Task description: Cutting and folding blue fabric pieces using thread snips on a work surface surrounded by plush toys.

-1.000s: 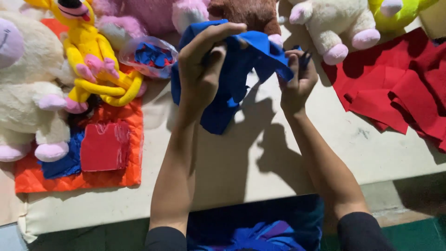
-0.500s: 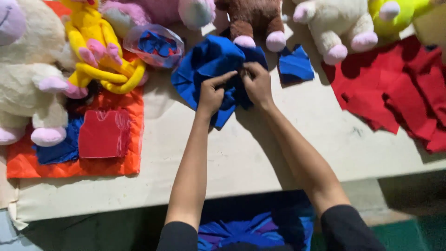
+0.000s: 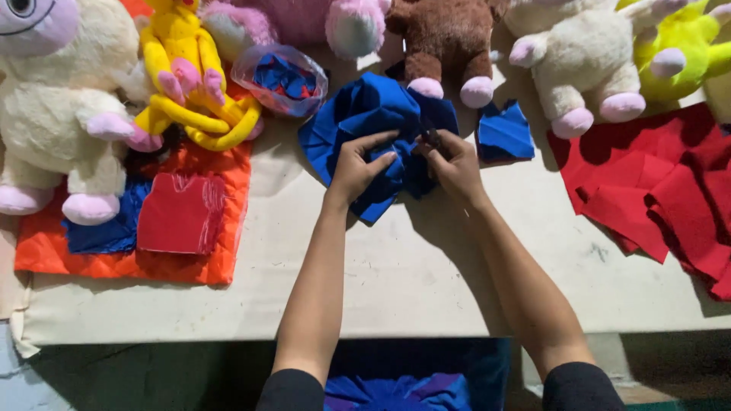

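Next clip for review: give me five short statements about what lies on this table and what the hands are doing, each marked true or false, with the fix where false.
1. Both hands rest on the bunched blue fabric. True: the left hand and the right hand are both on it.
2. The red cloth pieces lie at the right end of the table. True.
3. The brown plush toy lies on the orange quilted mat. False: it sits at the table's far edge, above the blue fabric.
4. The clear bag holds only yellow scraps. False: blue and red scraps show inside.
5. The small blue piece lies left of the hands. False: it lies right of them.
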